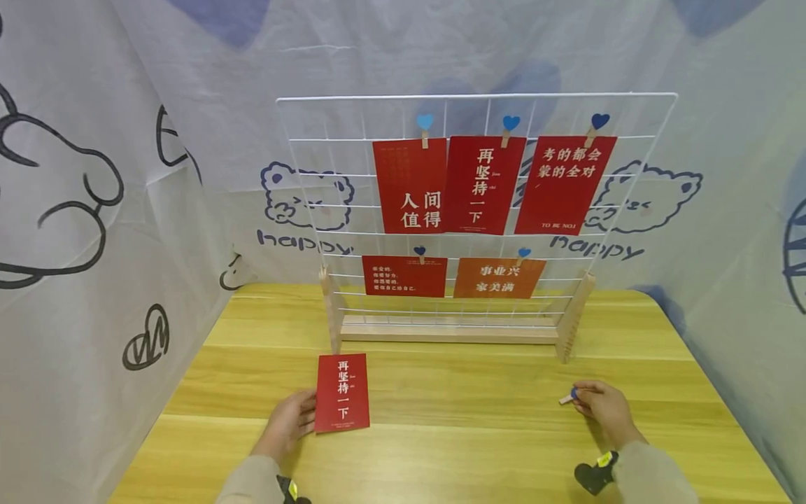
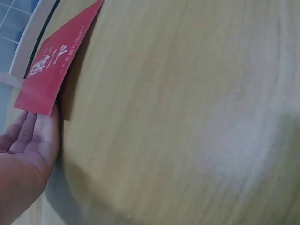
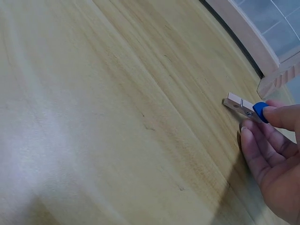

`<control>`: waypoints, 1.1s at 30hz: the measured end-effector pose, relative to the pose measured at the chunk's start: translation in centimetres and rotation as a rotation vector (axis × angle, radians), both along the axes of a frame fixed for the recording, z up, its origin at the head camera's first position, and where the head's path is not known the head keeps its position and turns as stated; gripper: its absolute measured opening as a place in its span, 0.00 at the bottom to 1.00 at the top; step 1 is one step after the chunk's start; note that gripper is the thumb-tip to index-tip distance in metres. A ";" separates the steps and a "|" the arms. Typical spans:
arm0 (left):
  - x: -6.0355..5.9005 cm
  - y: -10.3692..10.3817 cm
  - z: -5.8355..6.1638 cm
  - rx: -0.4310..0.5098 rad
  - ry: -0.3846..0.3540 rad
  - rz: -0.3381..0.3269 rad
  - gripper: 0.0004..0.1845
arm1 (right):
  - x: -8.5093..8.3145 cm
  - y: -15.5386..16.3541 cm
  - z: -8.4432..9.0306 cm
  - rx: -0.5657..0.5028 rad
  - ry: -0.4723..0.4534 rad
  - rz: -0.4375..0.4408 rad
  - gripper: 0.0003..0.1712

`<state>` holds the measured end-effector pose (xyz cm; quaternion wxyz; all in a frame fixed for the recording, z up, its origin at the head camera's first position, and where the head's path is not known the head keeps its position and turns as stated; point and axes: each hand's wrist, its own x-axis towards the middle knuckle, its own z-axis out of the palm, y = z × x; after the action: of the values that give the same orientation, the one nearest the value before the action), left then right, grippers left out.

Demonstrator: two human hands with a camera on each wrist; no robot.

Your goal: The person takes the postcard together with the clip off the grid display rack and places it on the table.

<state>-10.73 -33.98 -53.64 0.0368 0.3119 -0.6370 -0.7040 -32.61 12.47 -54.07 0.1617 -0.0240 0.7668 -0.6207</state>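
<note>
Before the wood-based white wire rack (image 1: 450,335), the right hand (image 1: 607,411) pinches a blue-topped wooden clothespin (image 3: 240,105), its metal spring (image 3: 249,114) visible only from the right wrist; the left hand (image 1: 288,421) grips a red rectangular card (image 1: 343,393).

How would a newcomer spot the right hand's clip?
Start at the white wire rack standing on the wooden table. In front of its right foot, the right hand pinches a small wooden clip with a blue end. Unlike the rack's five clips, each holding a card, it is off the rack and grips nothing.
</note>
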 end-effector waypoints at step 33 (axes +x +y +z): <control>0.4 -1.5 2.8 0.002 -0.146 -0.113 0.39 | -0.5 1.0 1.8 0.222 0.058 0.074 0.23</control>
<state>-10.35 -35.45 -50.82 -0.0501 0.3259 -0.6539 -0.6809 -33.10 13.42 -52.30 0.1641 -0.0521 0.8338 -0.5245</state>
